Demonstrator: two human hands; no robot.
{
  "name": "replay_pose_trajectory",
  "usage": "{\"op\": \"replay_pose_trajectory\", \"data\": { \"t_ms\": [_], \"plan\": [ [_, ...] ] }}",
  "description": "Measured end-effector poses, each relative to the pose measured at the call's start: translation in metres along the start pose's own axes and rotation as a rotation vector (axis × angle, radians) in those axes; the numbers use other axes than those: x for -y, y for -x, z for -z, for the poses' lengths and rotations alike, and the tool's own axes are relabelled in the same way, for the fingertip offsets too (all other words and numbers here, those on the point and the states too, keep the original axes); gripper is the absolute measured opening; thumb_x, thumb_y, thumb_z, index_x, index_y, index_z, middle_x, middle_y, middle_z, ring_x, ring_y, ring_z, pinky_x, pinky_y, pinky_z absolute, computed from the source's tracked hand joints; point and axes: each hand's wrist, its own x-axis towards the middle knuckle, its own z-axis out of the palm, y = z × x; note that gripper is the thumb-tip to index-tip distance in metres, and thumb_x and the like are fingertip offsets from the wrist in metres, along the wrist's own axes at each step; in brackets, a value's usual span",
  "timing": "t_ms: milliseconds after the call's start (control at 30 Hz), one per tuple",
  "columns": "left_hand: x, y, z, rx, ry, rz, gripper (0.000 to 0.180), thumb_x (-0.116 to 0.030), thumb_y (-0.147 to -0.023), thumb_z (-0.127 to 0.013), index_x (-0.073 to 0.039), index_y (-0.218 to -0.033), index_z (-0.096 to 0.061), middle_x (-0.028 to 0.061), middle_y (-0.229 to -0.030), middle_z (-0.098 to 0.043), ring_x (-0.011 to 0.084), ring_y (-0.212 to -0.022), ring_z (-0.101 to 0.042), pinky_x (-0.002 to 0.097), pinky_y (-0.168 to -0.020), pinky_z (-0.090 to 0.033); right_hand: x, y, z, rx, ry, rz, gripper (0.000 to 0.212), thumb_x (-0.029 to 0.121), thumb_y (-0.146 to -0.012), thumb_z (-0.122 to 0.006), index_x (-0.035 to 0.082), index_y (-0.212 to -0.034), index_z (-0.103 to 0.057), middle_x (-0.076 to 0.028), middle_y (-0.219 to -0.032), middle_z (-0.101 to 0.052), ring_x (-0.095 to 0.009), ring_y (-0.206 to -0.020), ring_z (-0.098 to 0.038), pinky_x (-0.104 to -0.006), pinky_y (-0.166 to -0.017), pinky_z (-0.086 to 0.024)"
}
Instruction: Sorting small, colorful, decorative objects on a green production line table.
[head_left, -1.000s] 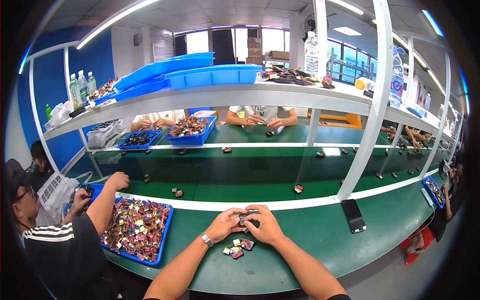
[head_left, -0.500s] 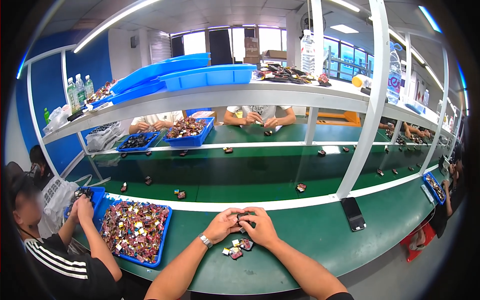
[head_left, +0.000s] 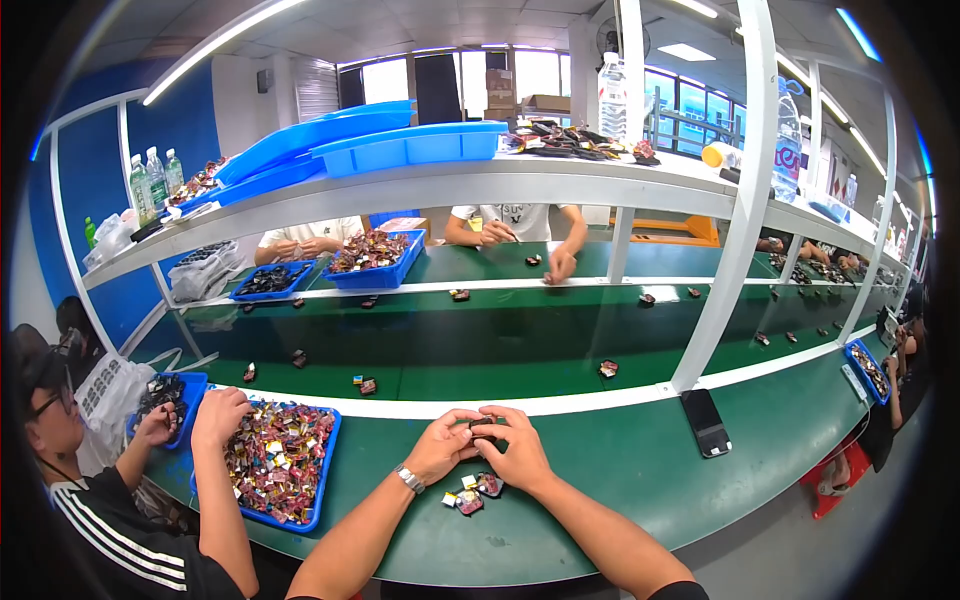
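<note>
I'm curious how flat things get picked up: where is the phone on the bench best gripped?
Probably by the long edges of the phone, from above and the near side: it lies flat on the green bench, narrow across, far end by the white rail.

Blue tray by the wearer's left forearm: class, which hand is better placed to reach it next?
Left hand, probably: it is nearer, lying between tray and right hand. Both hands hold a dark part.

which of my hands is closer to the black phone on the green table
Right. The right hand is left of the black phone, with green tabletop between them; the left hand is farther left, on the far side of the right hand from the phone.
</note>
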Motion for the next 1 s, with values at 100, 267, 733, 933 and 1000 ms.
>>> {"op": "replay_pose_trajectory", "data": {
  "t_ms": [100,267,733,933,1000],
  "plan": [
    [0.002,-0.004,0.002,0.019,0.044,0.012,0.027,-0.010,-0.097,-0.055,-0.006,-0.124,-0.049,0.0126,-0.128,-0.056,0.0209,-0.115,-0.058,0.0368,-0.098,-0.051,-0.002,0.001,0.001,-0.065,0.059,-0.013,0.017,0.008,-0.076,-0.071,0.010,-0.093,-0.074,-0.007,-0.118,-0.063,-0.027,-0.110,-0.056,-0.0380,-0.093,-0.047],
    [0.001,-0.002,-0.003,0.018,0.027,-0.015,0.029,-0.012,-0.098,-0.054,-0.006,-0.125,-0.049,0.0106,-0.127,-0.057,0.0171,-0.113,-0.058,0.0333,-0.095,-0.051,-0.004,0.001,-0.001,-0.087,0.050,0.002,0.015,0.007,-0.075,-0.072,0.010,-0.090,-0.074,-0.007,-0.116,-0.064,-0.027,-0.109,-0.057,-0.0375,-0.092,-0.048],
    [0.006,-0.004,-0.005,-0.075,0.019,-0.069,0.030,-0.009,-0.097,-0.055,-0.004,-0.125,-0.047,0.0133,-0.124,-0.059,0.0194,-0.111,-0.060,0.0346,-0.096,-0.052,-0.004,-0.002,0.002,0.028,0.110,0.033,0.021,0.008,-0.078,-0.070,0.008,-0.099,-0.072,-0.011,-0.131,-0.056,-0.030,-0.120,-0.051,-0.0386,-0.097,-0.047],
    [0.008,-0.005,-0.004,-0.100,0.023,-0.002,0.031,-0.010,-0.098,-0.053,-0.004,-0.128,-0.045,0.0125,-0.120,-0.060,0.0192,-0.109,-0.061,0.0356,-0.095,-0.052,-0.002,-0.003,0.000,-0.098,0.115,0.105,0.016,0.003,-0.077,-0.072,0.007,-0.093,-0.071,-0.010,-0.116,-0.059,-0.027,-0.107,-0.057,-0.0335,-0.083,-0.053],
    [0.005,-0.005,-0.004,-0.090,0.011,0.005,0.031,-0.008,-0.098,-0.051,-0.004,-0.128,-0.045,0.0109,-0.115,-0.061,0.0186,-0.107,-0.061,0.0360,-0.096,-0.052,0.003,-0.007,0.001,-0.155,0.114,0.112,0.015,0.001,-0.074,-0.073,0.007,-0.087,-0.069,-0.007,-0.104,-0.060,-0.024,-0.094,-0.059,-0.0324,-0.073,-0.053]
  ]
}}
